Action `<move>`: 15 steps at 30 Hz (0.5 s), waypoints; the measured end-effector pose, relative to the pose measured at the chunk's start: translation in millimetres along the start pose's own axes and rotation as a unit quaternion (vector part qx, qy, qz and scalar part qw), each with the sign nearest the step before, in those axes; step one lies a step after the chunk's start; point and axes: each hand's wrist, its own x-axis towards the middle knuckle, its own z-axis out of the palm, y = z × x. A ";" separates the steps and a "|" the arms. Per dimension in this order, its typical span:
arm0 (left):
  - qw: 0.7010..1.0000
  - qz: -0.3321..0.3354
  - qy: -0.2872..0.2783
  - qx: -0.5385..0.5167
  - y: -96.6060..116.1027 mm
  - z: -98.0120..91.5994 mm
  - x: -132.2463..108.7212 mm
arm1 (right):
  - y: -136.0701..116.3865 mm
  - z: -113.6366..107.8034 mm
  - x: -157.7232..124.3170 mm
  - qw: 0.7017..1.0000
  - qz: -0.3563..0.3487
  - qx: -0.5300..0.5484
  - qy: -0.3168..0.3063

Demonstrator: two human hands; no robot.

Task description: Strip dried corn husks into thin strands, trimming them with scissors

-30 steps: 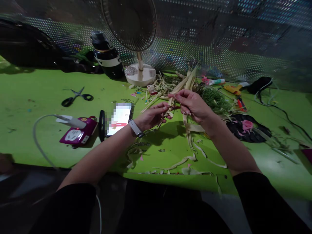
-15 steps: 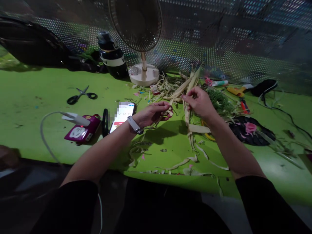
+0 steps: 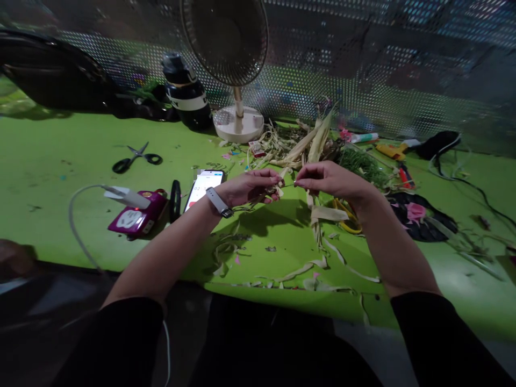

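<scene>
My left hand (image 3: 258,187), with a watch (image 3: 220,203) at its wrist, pinches a small bundle of dried corn husk (image 3: 281,185). Thin strands of the bundle trail back beneath the palm. To its right, my right hand (image 3: 324,180) has thumb and fingertips pressed together. A thin dark line, perhaps thread or wire, seems to run from those fingertips to the bundle; I cannot make it out surely. Long pale husk leaves (image 3: 320,142) lie behind my right hand, and more husk strips (image 3: 328,214) lie below it on the green table (image 3: 258,258).
Left are scissors (image 3: 137,157), a lit phone (image 3: 205,185) and a purple power bank (image 3: 137,215) with a white plug. A fan (image 3: 237,126) and dark bottle (image 3: 187,99) stand behind. Right lie yellow-handled scissors (image 3: 350,221), a glue gun (image 3: 391,151) and a pink flower (image 3: 415,211).
My right hand has moved down and left from the long husk leaves, towards the bundle. My left hand has stayed nearly in place, still holding the husk.
</scene>
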 end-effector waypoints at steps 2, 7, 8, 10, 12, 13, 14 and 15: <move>0.999 0.019 0.025 0.030 -3.1 2.0 1.6 | 0.1 -3.5 -2.0 0.997 -0.035 -0.063 0.011; 0.990 0.064 0.033 0.119 -11.6 11.1 1.6 | -3.4 -0.5 -2.8 0.953 -0.154 -0.246 0.087; 0.988 0.063 0.021 0.139 -12.4 13.3 0.6 | -3.9 1.1 -2.5 0.940 -0.180 -0.271 0.102; 0.984 0.058 0.005 0.169 -12.8 16.7 -1.7 | -4.3 3.5 -2.0 0.922 -0.217 -0.302 0.106; 0.981 0.055 0.004 0.184 -11.9 17.7 -3.6 | -3.4 3.5 -2.1 0.914 -0.235 -0.320 0.087; 0.981 0.056 0.003 0.186 -11.2 17.1 -4.1 | -2.7 2.6 -2.4 0.911 -0.238 -0.328 0.081; 0.981 0.059 0.002 0.183 -10.6 15.8 -4.3 | -1.9 1.2 -2.8 0.908 -0.239 -0.335 0.081; 0.982 0.064 -0.002 0.176 -10.0 14.1 -4.1 | -1.2 -0.3 -3.3 0.905 -0.240 -0.342 0.085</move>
